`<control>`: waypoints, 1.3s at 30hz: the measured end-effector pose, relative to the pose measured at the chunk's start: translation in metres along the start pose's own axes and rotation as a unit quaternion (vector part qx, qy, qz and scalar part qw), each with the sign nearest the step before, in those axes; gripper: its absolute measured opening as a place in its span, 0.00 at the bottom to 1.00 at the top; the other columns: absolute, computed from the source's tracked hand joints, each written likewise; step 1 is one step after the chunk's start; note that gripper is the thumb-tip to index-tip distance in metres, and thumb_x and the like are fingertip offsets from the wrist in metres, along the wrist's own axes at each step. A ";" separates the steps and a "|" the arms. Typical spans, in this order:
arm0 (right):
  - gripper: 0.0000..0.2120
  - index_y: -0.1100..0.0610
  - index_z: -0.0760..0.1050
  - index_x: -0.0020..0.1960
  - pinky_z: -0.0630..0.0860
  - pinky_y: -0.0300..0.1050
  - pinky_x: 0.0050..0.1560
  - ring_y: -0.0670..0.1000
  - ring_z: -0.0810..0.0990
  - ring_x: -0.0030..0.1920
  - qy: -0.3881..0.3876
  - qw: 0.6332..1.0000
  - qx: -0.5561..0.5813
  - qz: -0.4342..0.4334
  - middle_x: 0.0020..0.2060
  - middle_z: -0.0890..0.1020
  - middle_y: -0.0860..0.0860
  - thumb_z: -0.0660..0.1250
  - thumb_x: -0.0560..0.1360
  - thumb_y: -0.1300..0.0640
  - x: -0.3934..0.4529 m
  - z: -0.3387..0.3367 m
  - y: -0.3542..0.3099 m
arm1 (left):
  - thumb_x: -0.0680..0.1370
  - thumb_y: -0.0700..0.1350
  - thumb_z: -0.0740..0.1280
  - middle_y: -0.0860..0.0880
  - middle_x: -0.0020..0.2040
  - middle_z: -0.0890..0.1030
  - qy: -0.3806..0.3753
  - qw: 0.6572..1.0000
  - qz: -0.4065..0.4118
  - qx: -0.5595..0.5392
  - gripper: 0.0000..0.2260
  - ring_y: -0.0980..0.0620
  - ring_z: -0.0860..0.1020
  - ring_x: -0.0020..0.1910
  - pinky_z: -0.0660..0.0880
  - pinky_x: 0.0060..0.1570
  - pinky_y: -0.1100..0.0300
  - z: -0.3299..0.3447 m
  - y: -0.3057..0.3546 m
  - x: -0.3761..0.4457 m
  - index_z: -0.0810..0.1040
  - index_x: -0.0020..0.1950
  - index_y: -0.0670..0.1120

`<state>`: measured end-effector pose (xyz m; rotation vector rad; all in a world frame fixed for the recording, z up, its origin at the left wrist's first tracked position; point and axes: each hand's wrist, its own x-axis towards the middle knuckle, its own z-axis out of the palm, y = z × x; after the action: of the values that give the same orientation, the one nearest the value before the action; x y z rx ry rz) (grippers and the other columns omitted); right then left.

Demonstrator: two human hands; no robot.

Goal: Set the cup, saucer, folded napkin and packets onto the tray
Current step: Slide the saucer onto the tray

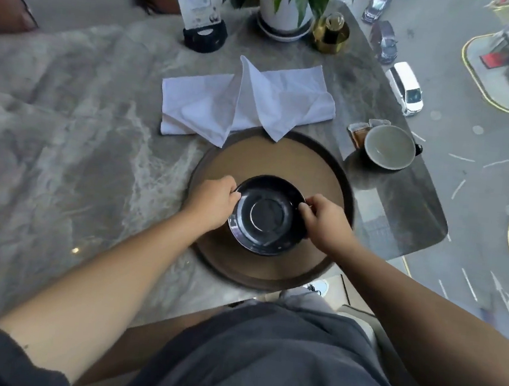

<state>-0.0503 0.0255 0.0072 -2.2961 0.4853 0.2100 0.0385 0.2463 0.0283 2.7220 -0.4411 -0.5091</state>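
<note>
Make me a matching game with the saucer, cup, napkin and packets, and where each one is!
Things:
1. saucer
2. cup
3. napkin
4. packets

Places:
A. beyond the tray, corners overlapping its rim
B. held by both hands over the tray
C. tucked just left of the cup
D. on the table right of the tray

Pairs: 1-B, 2-D, 3-A, 4-C

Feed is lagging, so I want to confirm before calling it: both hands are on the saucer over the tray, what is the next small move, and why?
Probably lower the saucer flat onto the tray and let go. The left hand and right hand pinch its opposite rims, and it sits over the tray's near half. The cup, packets and napkin are not yet placed on it.
</note>
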 end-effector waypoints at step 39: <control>0.13 0.54 0.77 0.49 0.74 0.43 0.37 0.50 0.81 0.35 -0.070 0.997 -0.033 0.022 0.33 0.81 0.48 0.61 0.76 0.45 -0.016 0.061 -0.012 | 0.80 0.53 0.59 0.47 0.47 0.78 0.034 0.999 0.007 0.030 0.11 0.44 0.77 0.40 0.74 0.37 0.50 0.031 -0.075 -0.046 0.73 0.50 0.46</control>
<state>-0.0600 0.0818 -0.0222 -2.3171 0.4647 0.4110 0.0038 0.3214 -0.0135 2.7820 -0.4630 -0.4038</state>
